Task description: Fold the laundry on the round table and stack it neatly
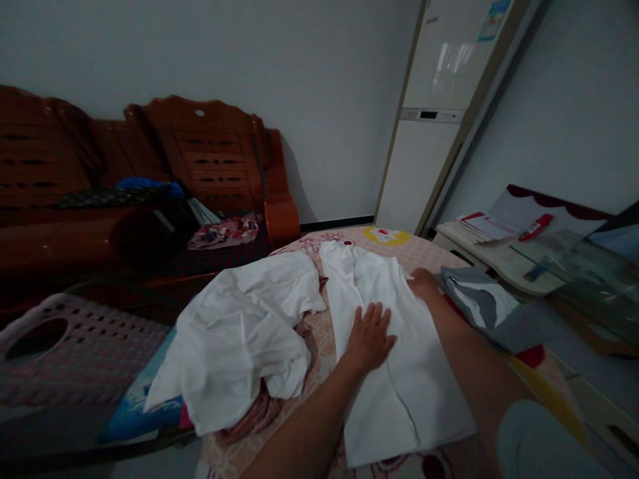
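A: Where's the white garment (419, 379)?
B: On the tbl, R of ctr, laid out lengthwise: smooth, matte fabric, approx. rectangular, w/ a long wavy crease or edge down its lower half.
A: L hand (372, 336)?
B: Palm down on it, fingers extended, nothing gripped. R hand (424, 283) is at its far R edge, fingers bent; can't tell if they're pinching the fabric.
A: And beside it?
B: To the L, a white heap (244, 326), soft & rumpled, deep folds, w/ wrinkled dusty-pink cloth (257, 412) poking out underneath. To the R, past the R hand, a grey garment (526, 327) w/ a white patch.
A: Tbl surface?
B: Patterned tablecloth (322, 342), pale pink, line motifs, yellow oval at the far end; curved outer edge.
A: Rest of the rm?
B: Far L, glossy red-brown wooden seat (212, 143), scalloped top, slotted back, crumpled floral cloth (227, 231) on it. Near L, pink basket (107, 346), open weave, oval handle hole. Back R, tall pale cabinet unit (419, 166), shiny front, small ctrl panel approx. mid-height.
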